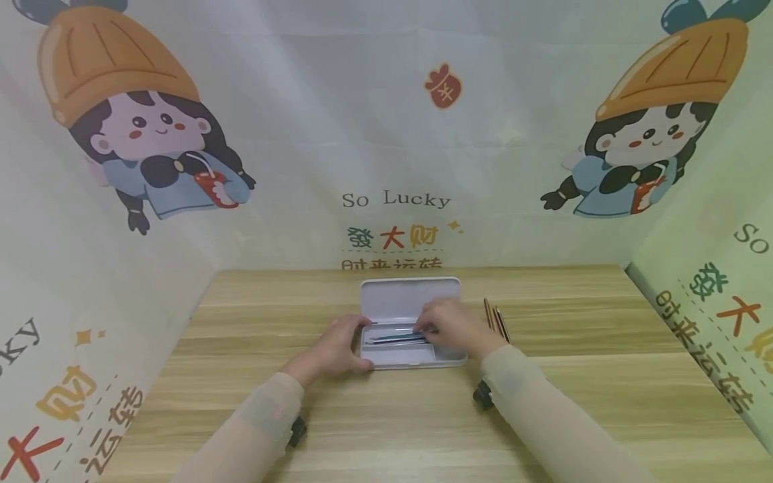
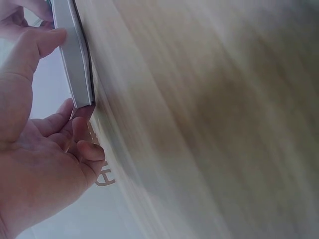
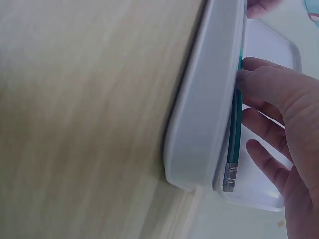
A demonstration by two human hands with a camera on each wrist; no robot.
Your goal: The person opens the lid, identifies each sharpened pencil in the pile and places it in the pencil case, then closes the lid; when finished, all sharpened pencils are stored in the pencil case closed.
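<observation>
Clearly, the right hand (image 1: 449, 325) is closing its thumb and forefinger on a green pencil (image 3: 234, 134), leaving only the pencil's thickness between them, while the remaining fingers are spreading loosely behind it. From that pinch the pencil's metal-ringed end (image 3: 230, 175) is reaching out to the right, and the shaft is running along the near rim of a white case (image 3: 199, 109), which is lying directly beneath the hand. Farther from the person than the grip, the case's lid (image 1: 392, 298) is standing open. To the left of the pinching fingertips, several slim pencils (image 1: 386, 339) are lying lengthwise inside the case; their exact number is not showing clearly.

Across from this grip, the left hand (image 1: 338, 345) is holding the case's left end, its thumb pressing the near wall and its fingers bending in at the far side, so that it is spanning the case's depth. Just beyond the right hand, on its right, a small bunch of loose pencils (image 1: 496, 318) is resting on the wooden table (image 1: 362, 416). Both pale sleeves (image 1: 543, 396) are extending back from the hands, and beyond the lid a printed backdrop (image 1: 338, 100) is hanging behind everything.
</observation>
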